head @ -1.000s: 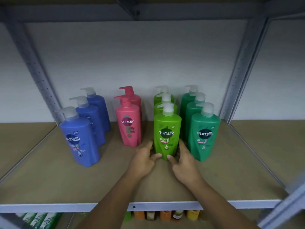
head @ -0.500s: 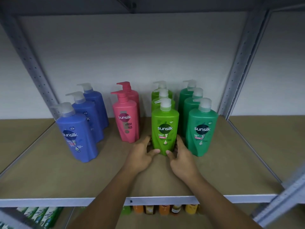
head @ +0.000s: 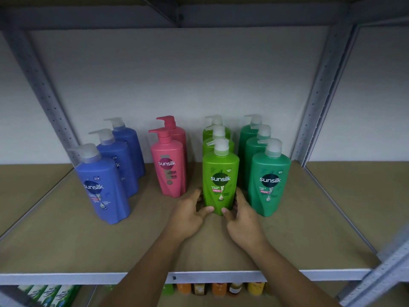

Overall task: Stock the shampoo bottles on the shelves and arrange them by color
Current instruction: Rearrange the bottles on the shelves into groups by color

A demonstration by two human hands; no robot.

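Sunsilk pump bottles stand in colour rows on the brown shelf board (head: pixel 66 244). The front light green bottle (head: pixel 220 176) stands upright at the head of its row of three. My left hand (head: pixel 188 214) grips its lower left side and my right hand (head: pixel 242 220) grips its lower right side, thumbs at its base. To its right stands a row of three dark green bottles (head: pixel 269 178). Left of it are two pink bottles (head: pixel 169 165), then three blue bottles (head: pixel 103 185) in a slanted row.
Grey metal uprights (head: pixel 318 94) frame the bay, and a metal rail (head: pixel 221 276) edges the shelf front. Below it a lower shelf holds several orange and yellow bottles (head: pixel 221 289) and green packs (head: pixel 44 294). Bare board lies at front left and right.
Both hands have stayed on the front light green bottle. The bottle has shifted slightly back toward its row, and the view has risen a little.
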